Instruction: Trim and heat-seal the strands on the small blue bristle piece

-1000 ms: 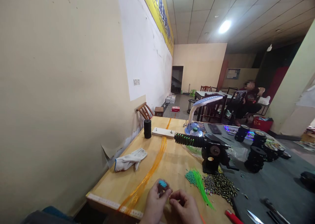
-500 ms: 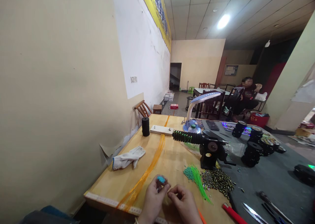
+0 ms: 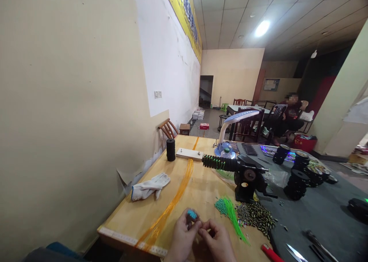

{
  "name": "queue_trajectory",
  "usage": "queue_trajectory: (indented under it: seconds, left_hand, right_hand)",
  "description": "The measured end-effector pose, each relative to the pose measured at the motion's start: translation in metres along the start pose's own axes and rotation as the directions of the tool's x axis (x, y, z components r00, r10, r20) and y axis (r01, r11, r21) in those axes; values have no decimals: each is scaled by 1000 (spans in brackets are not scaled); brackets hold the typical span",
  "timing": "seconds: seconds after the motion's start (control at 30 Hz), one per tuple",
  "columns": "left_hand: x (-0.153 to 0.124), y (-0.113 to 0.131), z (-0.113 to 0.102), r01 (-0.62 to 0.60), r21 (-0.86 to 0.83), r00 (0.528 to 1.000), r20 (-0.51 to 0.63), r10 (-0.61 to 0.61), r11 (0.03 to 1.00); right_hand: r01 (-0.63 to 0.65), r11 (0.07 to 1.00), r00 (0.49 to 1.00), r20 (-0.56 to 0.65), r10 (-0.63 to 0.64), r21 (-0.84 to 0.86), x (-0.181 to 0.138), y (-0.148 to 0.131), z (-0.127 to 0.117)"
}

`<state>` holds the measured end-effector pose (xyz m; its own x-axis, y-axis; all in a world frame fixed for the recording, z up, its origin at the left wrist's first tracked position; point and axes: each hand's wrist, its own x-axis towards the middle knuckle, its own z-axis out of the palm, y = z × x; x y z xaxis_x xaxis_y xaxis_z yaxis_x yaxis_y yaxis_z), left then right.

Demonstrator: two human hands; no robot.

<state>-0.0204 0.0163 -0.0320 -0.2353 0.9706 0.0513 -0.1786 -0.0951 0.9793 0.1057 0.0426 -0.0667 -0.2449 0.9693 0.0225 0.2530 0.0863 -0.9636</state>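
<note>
My left hand and my right hand meet at the near edge of a wooden table, fingertips pinched together. The left hand holds a small dark piece with a turquoise tip. The right hand's fingers are curled; what they pinch is too small to make out. Just right of the hands lie a bunch of green strands with bead ends and a heap of dark speckled pieces.
A long band of orange strands runs up the table. A white glove lies at the left. A black winder tool, a desk lamp, black spools, a red-handled tool and scissors sit to the right. A person sits far back.
My two hands have drawn slightly closer, fingertips now touching. The view has shifted a little; nothing on the table has moved.
</note>
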Motion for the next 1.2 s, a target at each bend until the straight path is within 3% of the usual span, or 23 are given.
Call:
queue_trajectory:
  seconds: [0.83,1.03,1.2]
  left_hand:
    - [12,-15,-2,-25,35,1000,6,25,999]
    - [13,-15,-3,-25,65,1000,21,24,998]
    - [12,-19,-3,-25,62,999,28,24,998]
  right_hand:
    - [17,994,999,-35,-21,-110,2,-10,-6]
    - [30,993,999,27,-27,-116,-1,2,-7]
    - [36,986,999,-5,-37,-160,0,2,-6]
